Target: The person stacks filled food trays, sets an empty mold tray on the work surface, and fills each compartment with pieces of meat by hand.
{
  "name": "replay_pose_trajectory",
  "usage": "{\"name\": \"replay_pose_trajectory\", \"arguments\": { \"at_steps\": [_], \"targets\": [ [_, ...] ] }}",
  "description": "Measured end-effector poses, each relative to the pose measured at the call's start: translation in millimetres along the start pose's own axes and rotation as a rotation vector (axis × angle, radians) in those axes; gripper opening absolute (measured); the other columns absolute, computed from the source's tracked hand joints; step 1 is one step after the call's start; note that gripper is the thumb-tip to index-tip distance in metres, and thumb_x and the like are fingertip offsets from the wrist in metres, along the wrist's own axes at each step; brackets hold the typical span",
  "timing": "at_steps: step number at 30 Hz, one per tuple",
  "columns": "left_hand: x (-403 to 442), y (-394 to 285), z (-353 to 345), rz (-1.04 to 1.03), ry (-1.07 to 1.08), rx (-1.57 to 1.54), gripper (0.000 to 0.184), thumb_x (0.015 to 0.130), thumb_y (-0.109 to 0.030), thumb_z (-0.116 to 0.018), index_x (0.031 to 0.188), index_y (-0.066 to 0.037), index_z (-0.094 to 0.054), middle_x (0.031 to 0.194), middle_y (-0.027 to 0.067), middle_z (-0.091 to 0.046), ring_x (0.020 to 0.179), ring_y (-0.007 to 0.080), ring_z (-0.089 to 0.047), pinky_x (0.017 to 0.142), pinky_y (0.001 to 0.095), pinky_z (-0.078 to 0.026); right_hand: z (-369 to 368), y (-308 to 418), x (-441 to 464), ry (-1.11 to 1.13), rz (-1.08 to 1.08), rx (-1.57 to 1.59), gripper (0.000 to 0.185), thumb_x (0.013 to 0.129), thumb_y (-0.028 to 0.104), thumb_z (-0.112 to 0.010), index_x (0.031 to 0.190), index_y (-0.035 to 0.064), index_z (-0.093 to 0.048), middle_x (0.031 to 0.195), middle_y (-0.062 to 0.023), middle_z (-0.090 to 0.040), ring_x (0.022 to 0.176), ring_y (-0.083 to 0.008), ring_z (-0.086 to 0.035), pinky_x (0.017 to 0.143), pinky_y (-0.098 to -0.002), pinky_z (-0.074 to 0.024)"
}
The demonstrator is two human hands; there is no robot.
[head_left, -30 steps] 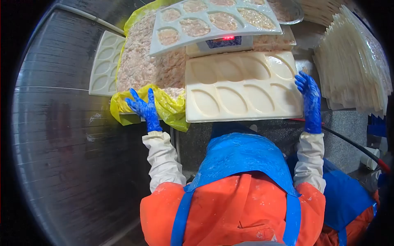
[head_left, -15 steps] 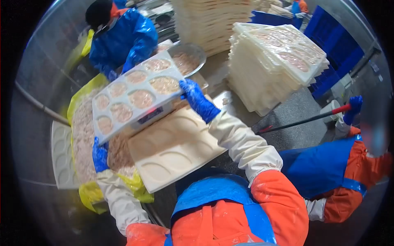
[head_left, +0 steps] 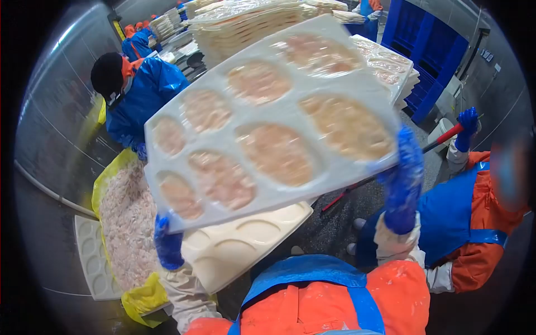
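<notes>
"From the head view, how do we hold the filled tray (head_left: pixel 273 116)?"

"Our grip is closed on it both sides: left hand (head_left: pixel 169 244) at the near left corner, right hand (head_left: pixel 403 184), blurred, at the right edge, likely for balance."

"Where is it?"

"Raised above the cream tray (head_left: pixel 220 254), whose support is hidden. Left, a yellow liner (head_left: pixel 139 301) probably contains the pale mince (head_left: pixel 131 218)."

"And the room?"

"Speckled floor (head_left: pixel 329 237), metal wall (head_left: pixel 50 111) left, tray stack (head_left: pixel 234 36) far."
</notes>
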State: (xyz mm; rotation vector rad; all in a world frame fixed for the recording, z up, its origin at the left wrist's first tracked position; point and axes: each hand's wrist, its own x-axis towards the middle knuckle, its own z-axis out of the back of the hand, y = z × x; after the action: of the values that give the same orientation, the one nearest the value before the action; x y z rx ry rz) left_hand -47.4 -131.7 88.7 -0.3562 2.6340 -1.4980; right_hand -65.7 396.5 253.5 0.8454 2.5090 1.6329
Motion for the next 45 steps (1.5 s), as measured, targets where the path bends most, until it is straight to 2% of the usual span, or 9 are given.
{"name": "replay_pose_trajectory", "arguments": {
  "at_steps": [4, 6, 8, 10, 12, 20, 24, 34, 45],
  "targets": [
    [31.2, -5.7, -165.4, 0.157, 0.218, -0.095, 0.033, 0.094, -0.013, -0.057, 0.125, -0.004, -0.053, 0.119, 0.0106, -0.058, 0.108, 0.0236, -0.058, 0.093, 0.0391, -0.049, 72.7, 16.5, 93.1, -0.048, 0.105, 0.097, 0.042, 0.097, 0.031, -0.058, 0.128, 0.004, -0.056, 0.111, -0.007, -0.065, 0.088, -0.0151, -0.065, 0.074, -0.0285, -0.0556],
    [79.5, 22.6, -194.5, -0.15, 0.527, 0.165, 0.037, 0.094, -0.015, -0.059, 0.129, -0.005, -0.053, 0.121, 0.0114, -0.057, 0.111, 0.0255, -0.058, 0.092, 0.0409, -0.05, 132.5, 13.8, 178.9, 0.022, 0.07, 0.14, 0.043, 0.098, 0.035, -0.057, 0.125, 0.0022, -0.058, 0.106, -0.0064, -0.066, 0.089, -0.0134, -0.062, 0.079, -0.0273, -0.0537],
    [105.7, 30.7, -253.7, -0.204, 0.66, 0.023, 0.038, 0.096, -0.018, -0.059, 0.131, -0.004, -0.052, 0.123, 0.0112, -0.056, 0.116, 0.0273, -0.058, 0.089, 0.0401, -0.052, 133.6, 22.3, 213.2, -0.043, 0.985, -0.882, 0.042, 0.099, 0.04, -0.055, 0.118, 0.0023, -0.062, 0.098, -0.0062, -0.065, 0.087, -0.0124, -0.061, 0.076, -0.0268, -0.0534],
    [102.2, 33.7, -319.7, -0.268, 0.824, -0.007, 0.037, 0.099, -0.022, -0.055, 0.127, 0.001, -0.054, 0.121, 0.017, -0.061, 0.113, 0.029, -0.062, 0.084, 0.0347, -0.053, 139.3, 37.7, 255.5, 0.147, 0.198, -0.034, 0.044, 0.099, 0.043, -0.055, 0.115, 0.0028, -0.064, 0.095, -0.0052, -0.065, 0.086, -0.0118, -0.06, 0.074, -0.0274, -0.0536],
    [119.3, 34.2, -371.6, 0.296, 0.881, -0.026, 0.041, 0.1, -0.028, -0.052, 0.121, 0.007, -0.055, 0.113, 0.0225, -0.067, 0.101, 0.0288, -0.069, 0.076, 0.031, -0.054, 138.2, 31.2, 264.0, -0.059, 0.107, -0.112, 0.04, 0.101, 0.04, -0.051, 0.111, 0.0031, -0.065, 0.093, -0.0041, -0.065, 0.085, -0.0117, -0.06, 0.074, -0.0281, -0.0535],
    [112.0, 79.0, -411.0, 0.414, 0.796, 0.29, 0.048, 0.101, -0.039, -0.05, 0.104, 0.008, -0.062, 0.081, 0.0183, -0.072, 0.06, 0.0175, -0.067, 0.051, 0.0225, -0.048, 88.7, -88.0, 158.6, 0.022, 0.483, -0.163, 0.054, 0.106, 0.022, -0.039, 0.153, 0.0038, -0.022, 0.159, -0.0102, -0.022, 0.147, -0.0213, -0.021, 0.121, -0.0364, -0.0131],
    [101.0, 82.9, -424.1, 0.366, 0.684, 0.241, 0.045, 0.1, -0.04, -0.053, 0.098, 0.004, -0.064, 0.075, 0.0143, -0.07, 0.056, 0.0134, -0.062, 0.051, 0.0243, -0.046, 63.6, -87.7, 139.7, 0.085, 0.841, -0.635, 0.048, 0.106, 0.019, -0.036, 0.151, 0.0023, -0.028, 0.157, -0.0123, -0.028, 0.143, -0.0213, -0.027, 0.12, -0.034, -0.0177],
    [79.3, 105.9, -433.7, 0.338, 0.575, 0.052, 0.042, 0.101, -0.039, -0.051, 0.106, 0.002, -0.055, 0.079, 0.0216, -0.071, 0.061, 0.0251, -0.069, 0.052, 0.03, -0.052, 69.9, -79.1, 180.4, 0.118, 0.806, -0.81, 0.038, 0.103, 0.01, -0.047, 0.14, 0.0013, -0.048, 0.138, -0.0131, -0.053, 0.126, -0.0219, -0.051, 0.112, -0.0337, -0.0354],
    [75.9, 112.6, -434.5, 0.322, 0.607, 0.017, 0.044, 0.102, -0.039, -0.048, 0.105, 0.005, -0.056, 0.084, 0.0233, -0.071, 0.065, 0.0276, -0.07, 0.056, 0.0318, -0.055, 60.7, -86.7, 168.7, 0.136, 0.822, -0.78, 0.039, 0.1, 0.009, -0.053, 0.138, -0.0001, -0.049, 0.138, -0.0142, -0.053, 0.124, -0.0227, -0.052, 0.11, -0.033, -0.0381]
  ]
}}
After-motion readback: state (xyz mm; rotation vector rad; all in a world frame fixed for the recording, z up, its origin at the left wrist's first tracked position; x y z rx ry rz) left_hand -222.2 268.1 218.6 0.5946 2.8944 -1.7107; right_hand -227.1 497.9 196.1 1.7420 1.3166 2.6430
